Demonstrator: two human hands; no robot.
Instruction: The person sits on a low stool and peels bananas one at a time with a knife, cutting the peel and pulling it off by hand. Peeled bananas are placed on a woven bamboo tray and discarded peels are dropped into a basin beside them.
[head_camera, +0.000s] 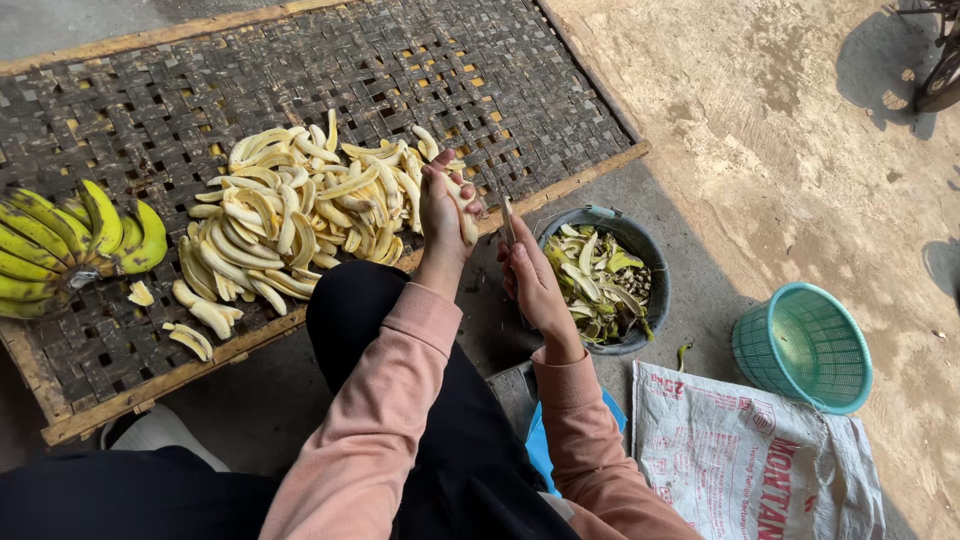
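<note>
While the left hand (443, 212) grips a peeled banana (462, 212) over the woven tray (480, 80), the right hand (530, 275) holds a knife (506, 215) beside the peel bucket (650, 290).

A woven bamboo tray (400, 60) carries peeled banana slices (290, 210) and an unpeeled bunch (70, 245).

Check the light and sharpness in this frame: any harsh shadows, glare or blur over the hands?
Head view: daylight, bright sun on the bare ground at right, the woven tray and both hands in open shade; left hand with its peeled banana and right hand are sharp, no glare; edges bow slightly, wide-lens distortion; hard shadows only at the top right corner.
</note>
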